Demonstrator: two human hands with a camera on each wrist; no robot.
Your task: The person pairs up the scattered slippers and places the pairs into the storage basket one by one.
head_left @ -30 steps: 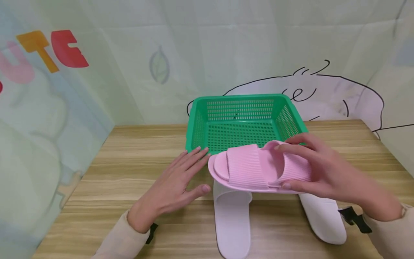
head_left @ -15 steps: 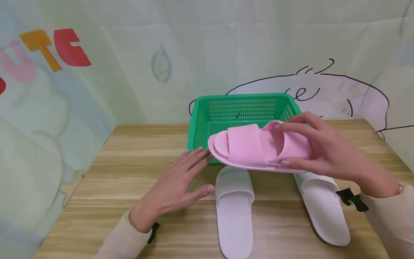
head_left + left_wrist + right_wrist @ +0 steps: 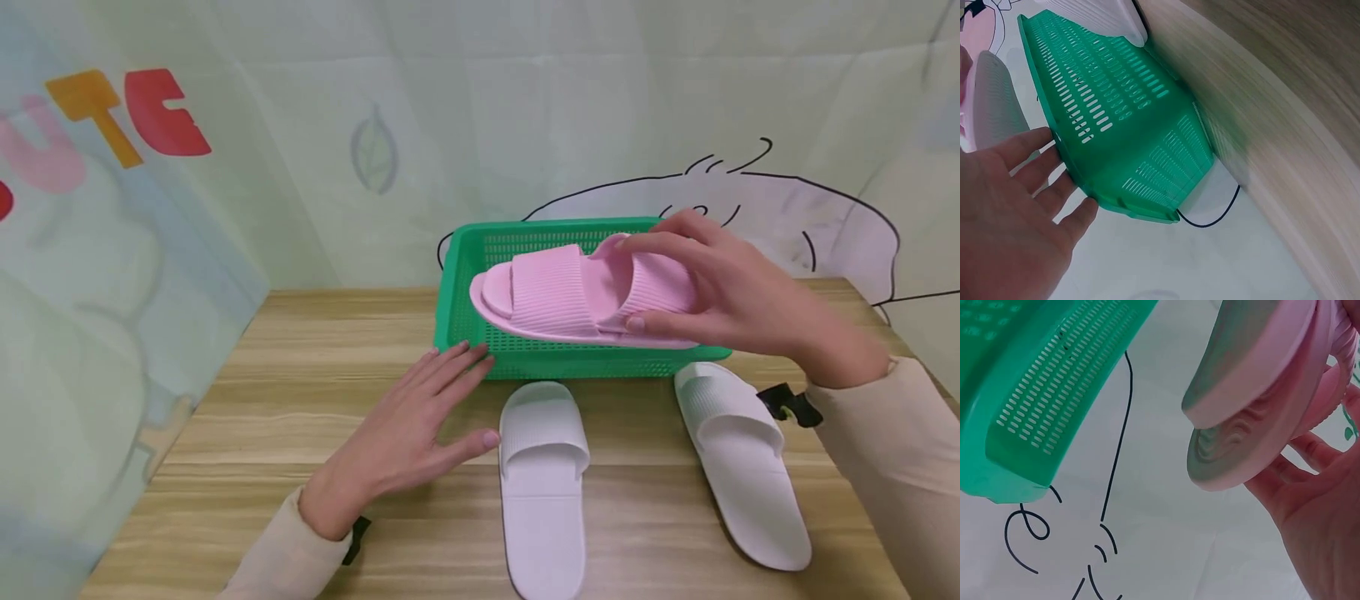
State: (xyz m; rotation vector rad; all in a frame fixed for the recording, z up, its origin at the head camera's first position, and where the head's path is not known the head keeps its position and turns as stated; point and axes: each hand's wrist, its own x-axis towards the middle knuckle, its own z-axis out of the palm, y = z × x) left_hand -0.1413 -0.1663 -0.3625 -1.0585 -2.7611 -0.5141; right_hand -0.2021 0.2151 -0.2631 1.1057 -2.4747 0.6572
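Note:
My right hand (image 3: 738, 292) grips a pair of pink slippers (image 3: 547, 292) by the right end, thumb on the near side and fingers on the far side. The pair is nested together, and two separate soles (image 3: 1266, 444) show in the right wrist view. It hangs over the green plastic basket (image 3: 585, 365), covering much of its inside in the head view. My left hand (image 3: 401, 437) is spread flat at the basket's near left corner. Its fingertips touch the basket rim (image 3: 1063, 156) in the left wrist view, and it holds nothing.
Two white slippers lie on the wooden table (image 3: 322, 400) in front of the basket: one (image 3: 543, 508) straight near the middle, the other (image 3: 750, 483) slanted at the right beside my forearm. A printed cloth backdrop (image 3: 480, 125) stands close behind the basket.
My right hand has carried the pink slippers up and away from me, from above the white slippers to over the basket. My left hand has stayed at the basket corner.

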